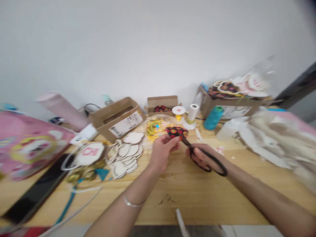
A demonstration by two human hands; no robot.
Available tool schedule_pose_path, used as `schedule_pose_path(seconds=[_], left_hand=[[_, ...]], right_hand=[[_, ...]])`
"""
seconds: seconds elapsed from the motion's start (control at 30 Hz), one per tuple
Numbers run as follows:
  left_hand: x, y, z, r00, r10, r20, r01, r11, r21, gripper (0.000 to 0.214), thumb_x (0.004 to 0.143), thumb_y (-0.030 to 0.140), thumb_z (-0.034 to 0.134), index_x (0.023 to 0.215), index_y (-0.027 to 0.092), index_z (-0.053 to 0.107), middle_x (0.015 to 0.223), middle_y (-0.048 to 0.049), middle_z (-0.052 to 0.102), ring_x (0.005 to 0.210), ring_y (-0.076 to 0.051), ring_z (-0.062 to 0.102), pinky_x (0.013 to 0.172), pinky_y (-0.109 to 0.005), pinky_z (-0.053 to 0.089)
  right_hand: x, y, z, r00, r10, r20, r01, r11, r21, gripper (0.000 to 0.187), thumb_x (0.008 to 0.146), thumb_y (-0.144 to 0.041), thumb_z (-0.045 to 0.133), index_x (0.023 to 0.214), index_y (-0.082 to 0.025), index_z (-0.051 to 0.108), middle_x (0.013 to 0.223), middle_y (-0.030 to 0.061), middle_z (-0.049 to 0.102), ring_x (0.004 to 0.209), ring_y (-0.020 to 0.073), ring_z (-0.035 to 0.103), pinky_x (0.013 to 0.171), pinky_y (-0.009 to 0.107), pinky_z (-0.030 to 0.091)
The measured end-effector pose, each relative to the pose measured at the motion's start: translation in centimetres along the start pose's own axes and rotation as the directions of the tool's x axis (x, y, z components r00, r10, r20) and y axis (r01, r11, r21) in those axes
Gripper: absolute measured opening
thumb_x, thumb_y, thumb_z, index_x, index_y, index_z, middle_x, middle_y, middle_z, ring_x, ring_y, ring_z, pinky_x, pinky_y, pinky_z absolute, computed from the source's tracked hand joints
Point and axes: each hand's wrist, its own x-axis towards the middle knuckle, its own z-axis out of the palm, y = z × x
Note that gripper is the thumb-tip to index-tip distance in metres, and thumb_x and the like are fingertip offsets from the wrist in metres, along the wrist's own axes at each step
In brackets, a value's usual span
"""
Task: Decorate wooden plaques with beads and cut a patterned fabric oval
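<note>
In the head view, your left grip (pixel 161 149) is pinching a dark patterned fabric piece (pixel 171 131) between thumb and fingers, and that piece is hovering over the middle of the desk (pixel 197 197), nearer its back edge than its front. Your right grip (pixel 200 156) is closing around the black scissors (pixel 190 147), whose handles are pointing toward your right forearm while the blades are reaching the lower side of the fabric; blur is hiding whether those blades are standing apart. Just beyond your left grip, yellow cord (pixel 156 126) is lying in a coil. To its left, a pile of white shaped pieces (pixel 128 154) is spreading over the desk, and a round piece lettered CHI (pixel 90 154) is resting farther toward the left edge. A dark flat slab (pixel 37 191) is lying near the front-left corner. Along the back edge, an open carton (pixel 118 118) is sitting left of a smaller box (pixel 161 98), and right of that a white-flanged spool (pixel 178 110), a white roll (pixel 193 112) and a teal cone of thread (pixel 213 118) are standing before a fuller box (pixel 233 110).
</note>
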Motion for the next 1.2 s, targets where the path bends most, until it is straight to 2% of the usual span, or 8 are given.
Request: schedule_pose_path(seconds=[0.07,0.13,0.2,0.37,0.53,0.7,1.0,1.2], left_hand=[[-0.4,0.6,0.1,0.999,0.002,0.038,-0.002,1.0,0.002,0.023,0.054,0.027,0.082,0.069,0.015,0.069,0.062,0.0026,0.065,0.054,-0.007,0.056,0.059,-0.021,0.05],[-0.8,1.2,0.3,1.0,0.016,0.01,-0.016,1.0,0.006,0.024,0.049,0.026,0.084,0.063,0.014,0.067,0.057,0.0038,0.063,0.051,-0.006,0.054,0.056,-0.02,0.049],[-0.9,1.4,0.4,1.0,0.017,-0.006,-0.017,1.0,0.011,0.024,0.05,0.024,0.083,0.066,0.014,0.068,0.058,0.0042,0.063,0.051,-0.005,0.053,0.055,-0.019,0.048],[-0.5,0.6,0.2,0.999,0.015,0.031,-0.015,1.0,-0.012,0.021,0.056,0.023,0.081,0.071,0.013,0.069,0.061,0.0033,0.064,0.053,-0.004,0.054,0.056,-0.017,0.049],[-0.7,0.7,0.1,0.999,0.041,0.016,-0.041,0.998,-0.041,0.021,0.057,0.023,0.081,0.071,0.013,0.069,0.061,0.0034,0.064,0.052,-0.004,0.055,0.055,-0.016,0.05],[-0.8,0.9,-0.2,0.998,0.055,0.009,-0.055,0.997,-0.049,0.018,0.059,0.022,0.08,0.069,0.013,0.068,0.06,0.0039,0.064,0.051,-0.004,0.055,0.054,-0.016,0.051],[-0.8,1.0,-0.2,0.999,0.05,0.011,-0.049,0.997,-0.066,0.018,0.059,0.021,0.08,0.07,0.014,0.068,0.06,0.0041,0.065,0.051,-0.004,0.056,0.055,-0.015,0.051],[-0.9,0.8,-0.2,0.999,0.048,0.006,-0.047,0.996,-0.08,0.016,0.059,0.019,0.079,0.07,0.014,0.068,0.061,0.0033,0.066,0.053,-0.004,0.058,0.056,-0.015,0.051]], right_hand=[[0.2,-0.5,0.4,0.999,0.016,0.031,-0.017,0.999,0.041,0.062,0.065,-0.078,0.053,0.078,-0.018,0.054,0.05,-0.0089,0.033,0.034,0.0033,0.025,0.03,0.018,0.016],[0.2,-1.2,0.7,0.999,0.017,0.05,-0.02,0.998,0.059,0.066,0.059,-0.082,0.052,0.073,-0.018,0.052,0.049,-0.0094,0.031,0.034,0.0032,0.024,0.029,0.018,0.016],[0.1,-1.6,0.7,0.997,0.041,0.065,-0.046,0.996,0.074,0.065,0.06,-0.081,0.053,0.074,-0.017,0.052,0.052,-0.0092,0.032,0.035,0.0026,0.025,0.03,0.018,0.018],[-0.1,-1.2,0.5,0.996,0.051,0.066,-0.055,0.997,0.054,0.064,0.066,-0.079,0.049,0.079,-0.016,0.05,0.055,-0.0096,0.031,0.036,0.0022,0.024,0.031,0.017,0.02],[-0.1,-1.1,0.7,0.997,0.019,0.07,-0.019,1.0,-0.006,0.063,0.069,-0.079,0.046,0.077,-0.017,0.047,0.054,-0.0089,0.033,0.037,0.0027,0.026,0.033,0.018,0.022],[-0.2,-1.5,1.2,0.999,-0.019,0.032,0.021,0.998,-0.067,0.067,0.069,-0.08,0.045,0.079,-0.015,0.052,0.053,-0.0081,0.034,0.038,0.0041,0.029,0.034,0.019,0.024],[0.1,-1.8,2.5,0.996,0.078,-0.049,-0.074,0.994,0.077,0.063,0.065,-0.077,0.053,0.076,-0.015,0.052,0.049,-0.0108,0.03,0.036,0.0024,0.023,0.031,0.016,0.02],[-0.1,-1.4,2.8,0.994,0.095,-0.05,-0.086,0.984,0.157,0.06,0.066,-0.075,0.056,0.078,-0.016,0.052,0.051,-0.0109,0.028,0.038,0.0024,0.02,0.032,0.016,0.018]])
